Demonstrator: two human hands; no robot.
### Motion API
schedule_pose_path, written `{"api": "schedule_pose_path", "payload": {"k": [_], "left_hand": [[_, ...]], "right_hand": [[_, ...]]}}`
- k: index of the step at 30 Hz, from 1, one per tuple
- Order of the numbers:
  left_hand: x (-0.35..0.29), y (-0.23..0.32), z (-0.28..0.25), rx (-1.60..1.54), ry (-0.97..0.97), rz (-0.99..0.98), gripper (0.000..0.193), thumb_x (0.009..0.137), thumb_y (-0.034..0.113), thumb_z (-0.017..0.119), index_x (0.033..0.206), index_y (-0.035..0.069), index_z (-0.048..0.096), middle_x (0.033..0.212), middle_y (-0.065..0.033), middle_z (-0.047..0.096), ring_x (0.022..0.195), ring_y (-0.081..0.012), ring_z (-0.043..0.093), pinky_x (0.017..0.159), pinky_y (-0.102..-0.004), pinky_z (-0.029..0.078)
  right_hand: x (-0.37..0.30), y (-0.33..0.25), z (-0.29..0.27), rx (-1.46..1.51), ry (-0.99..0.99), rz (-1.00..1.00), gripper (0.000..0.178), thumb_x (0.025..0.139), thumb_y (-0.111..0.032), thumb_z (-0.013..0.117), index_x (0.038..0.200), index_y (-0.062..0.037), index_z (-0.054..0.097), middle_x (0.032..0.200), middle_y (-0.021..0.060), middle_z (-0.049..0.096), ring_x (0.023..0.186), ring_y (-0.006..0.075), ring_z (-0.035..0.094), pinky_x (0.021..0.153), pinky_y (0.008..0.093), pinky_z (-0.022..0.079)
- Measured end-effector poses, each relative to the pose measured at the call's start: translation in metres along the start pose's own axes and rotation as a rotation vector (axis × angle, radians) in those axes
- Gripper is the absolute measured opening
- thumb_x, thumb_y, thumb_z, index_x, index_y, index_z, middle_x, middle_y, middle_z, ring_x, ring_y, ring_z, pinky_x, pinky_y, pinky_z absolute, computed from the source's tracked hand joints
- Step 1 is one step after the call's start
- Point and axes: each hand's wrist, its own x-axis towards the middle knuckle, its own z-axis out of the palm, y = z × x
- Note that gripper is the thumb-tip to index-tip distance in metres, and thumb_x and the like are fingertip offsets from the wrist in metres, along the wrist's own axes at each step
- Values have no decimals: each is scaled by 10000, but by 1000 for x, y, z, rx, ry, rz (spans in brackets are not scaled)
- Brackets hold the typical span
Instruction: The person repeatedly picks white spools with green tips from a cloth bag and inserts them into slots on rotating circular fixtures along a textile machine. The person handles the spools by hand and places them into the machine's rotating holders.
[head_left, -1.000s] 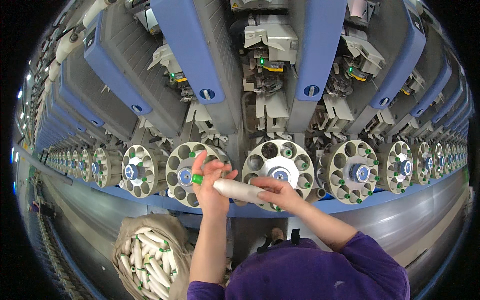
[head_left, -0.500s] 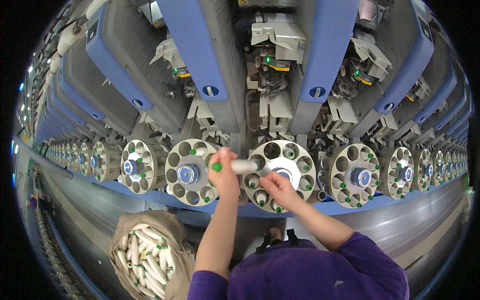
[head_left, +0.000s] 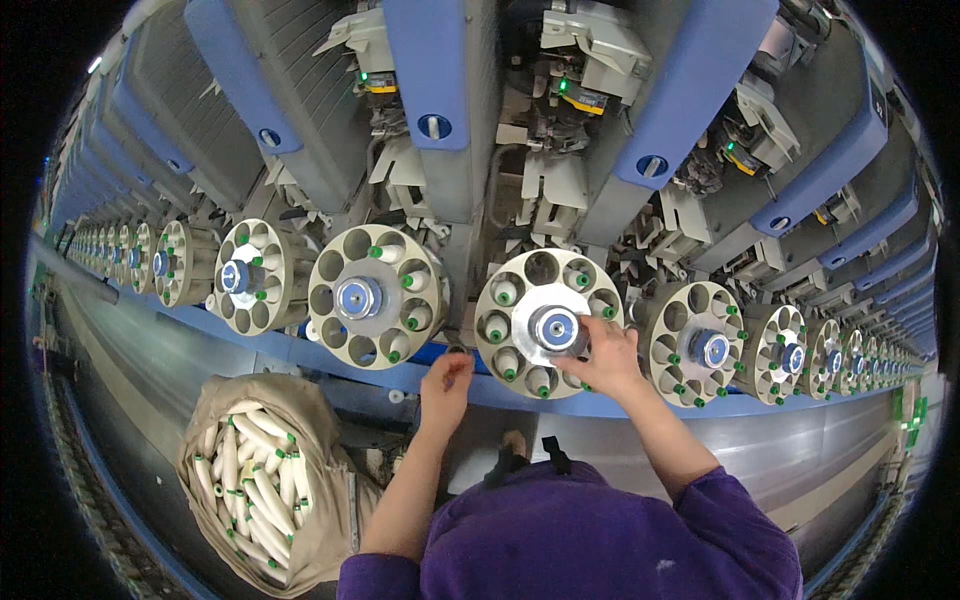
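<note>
A round cream bobbin magazine (head_left: 523, 268) faces me, its ring of pockets holding several white yarn bobbins (head_left: 497, 326) with green tips. At its centre is a blue and silver hub (head_left: 556, 329) on a pale disc. My right hand (head_left: 612, 362) lies over the lower right of this magazine, fingers apart, thumb by the disc's edge beside the hub; it covers some pockets. Lower left of the magazine, my left hand (head_left: 445, 388) hangs apart from it with fingers curled inward. Whatever those fingers hold, if anything, is too small to make out.
A second magazine (head_left: 338, 338) is to the left, another (head_left: 668, 312) to the right, in a long row along the machine. A cloth sack (head_left: 325, 425) full of white bobbins stands at lower left. Blue and grey machine columns (head_left: 432, 90) rise behind.
The bobbin that was in my left hand is gone from it, and that hand has dropped lower. My right hand has crossed from the magazine's left side to its right. The view has shifted.
</note>
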Motion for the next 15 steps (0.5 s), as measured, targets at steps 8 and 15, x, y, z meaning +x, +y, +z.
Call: {"api": "schedule_pose_path", "payload": {"k": [8, 15], "left_hand": [[-62, -33, -47, 109, -34, -116, 167, 886, 102, 612, 1026, 14, 638, 907, -80, 661, 823, -139, 614, 736, -279, 491], [-135, -30, -166, 729, 365, 335, 169, 759, 35, 641, 926, 62, 653, 988, -146, 615, 981, -356, 567, 841, -442, 464]], "right_hand": [[39, -5, -65, 128, -593, 185, 211, 853, -271, 607, 987, -143, 708, 832, 70, 710, 858, 208, 670, 754, 324, 516], [74, -96, -71, 528, -229, -2, 409, 846, -133, 655, 1239, -69, 559, 1163, 76, 614, 970, 212, 611, 837, 319, 493]]}}
